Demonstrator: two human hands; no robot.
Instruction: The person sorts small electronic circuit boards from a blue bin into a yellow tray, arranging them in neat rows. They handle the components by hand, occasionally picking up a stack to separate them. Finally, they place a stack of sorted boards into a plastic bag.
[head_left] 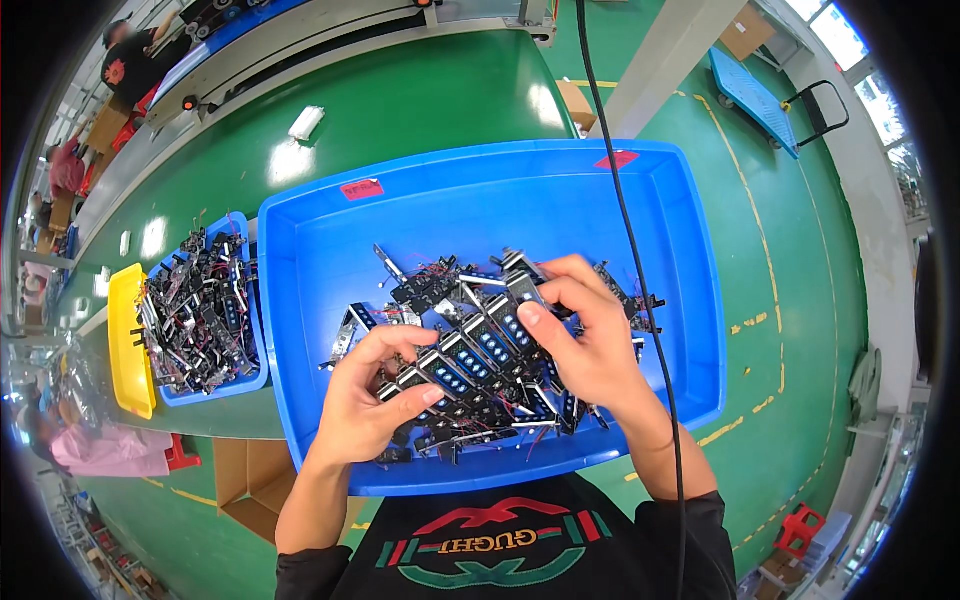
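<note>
A row of black rectangular modules (468, 358), each with blue-white round dots on its face, runs slantwise between my two hands above a large blue tray (490, 160). My left hand (368, 392) grips the lower left end of the row, thumb in front and fingers behind. At the upper right end, my right hand (592, 338) closes thumb and fingers around the last module. Beneath and around them lies a tangled heap of similar black parts (425, 290) with thin red wires. The hands and the row hide part of this heap.
To the left stand a smaller blue bin (262, 350) heaped with black parts and a yellow tray (128, 345). A white object (307, 123) lies on the green table (430, 90). One black cable (627, 225) hangs across the tray, passing near my right forearm. An open cardboard box (255, 480) is below left.
</note>
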